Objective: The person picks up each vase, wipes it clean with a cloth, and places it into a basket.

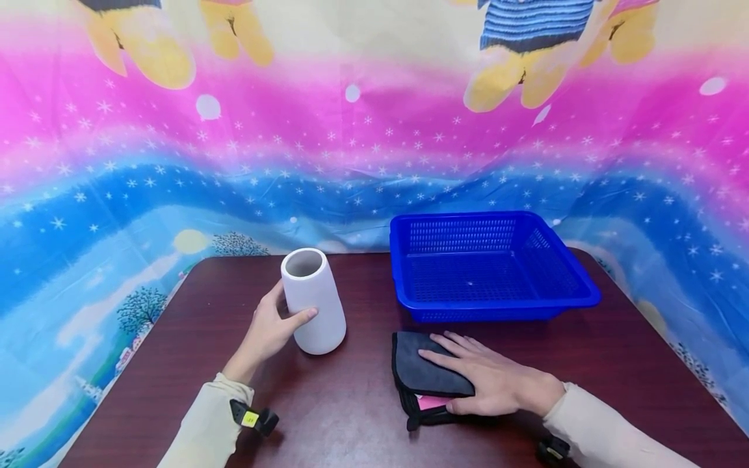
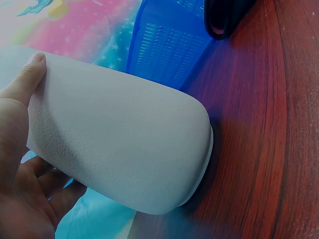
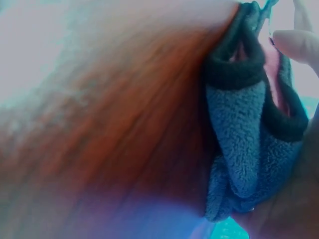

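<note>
A white tapered vase point(image 1: 318, 312) with an open round mouth stands at the left middle of the table. My left hand point(image 1: 270, 328) grips its side, with the thumb across the front and the other fingers behind. In the left wrist view, the vase point(image 2: 119, 129) fills the middle and its base is down by the tabletop. A folded grey towel point(image 1: 418, 361) with black edging and a pink patch lies at the right. My right hand point(image 1: 491, 377) rests on it with the fingers spread. The towel's fluffy folds point(image 3: 237, 134) show in the right wrist view.
Behind the towel, a blue perforated plastic basket point(image 1: 503, 304) sits at the table's back right. The dark red-brown wooden table point(image 1: 351, 409) reaches back to a colourful printed curtain point(image 1: 351, 162). Each sleeve carries a black wrist device.
</note>
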`<state>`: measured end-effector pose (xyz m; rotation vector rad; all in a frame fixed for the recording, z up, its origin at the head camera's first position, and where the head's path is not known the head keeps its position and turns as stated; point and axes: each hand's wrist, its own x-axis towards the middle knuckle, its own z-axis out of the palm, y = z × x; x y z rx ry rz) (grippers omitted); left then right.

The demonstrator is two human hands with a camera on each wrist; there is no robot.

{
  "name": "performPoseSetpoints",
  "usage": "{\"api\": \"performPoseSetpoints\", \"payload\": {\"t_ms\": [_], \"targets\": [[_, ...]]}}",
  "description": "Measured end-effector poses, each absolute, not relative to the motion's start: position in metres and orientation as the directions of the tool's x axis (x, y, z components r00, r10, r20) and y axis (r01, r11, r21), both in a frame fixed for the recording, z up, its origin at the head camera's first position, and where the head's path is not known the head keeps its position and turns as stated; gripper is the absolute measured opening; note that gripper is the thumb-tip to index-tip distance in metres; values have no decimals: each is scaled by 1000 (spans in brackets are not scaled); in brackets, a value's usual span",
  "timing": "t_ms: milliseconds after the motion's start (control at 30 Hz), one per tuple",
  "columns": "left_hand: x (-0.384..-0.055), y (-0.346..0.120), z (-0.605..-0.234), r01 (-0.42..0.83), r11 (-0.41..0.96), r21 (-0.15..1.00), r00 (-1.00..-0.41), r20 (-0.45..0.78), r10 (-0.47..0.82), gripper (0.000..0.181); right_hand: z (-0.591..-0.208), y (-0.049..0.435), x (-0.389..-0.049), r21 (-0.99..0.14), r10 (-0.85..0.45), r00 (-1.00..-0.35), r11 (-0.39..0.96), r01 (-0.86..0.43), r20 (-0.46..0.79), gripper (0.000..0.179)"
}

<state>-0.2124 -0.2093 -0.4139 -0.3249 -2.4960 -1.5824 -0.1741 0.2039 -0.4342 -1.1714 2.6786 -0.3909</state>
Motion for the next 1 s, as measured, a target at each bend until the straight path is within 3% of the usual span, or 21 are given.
{"api": "performPoseSetpoints", "payload": {"t_ms": [1000], "targets": [[-212, -208, -413, 278, 402, 873, -960, 267, 84, 67, -425, 205, -169, -346, -679, -734, 684, -642, 18, 76]]}}
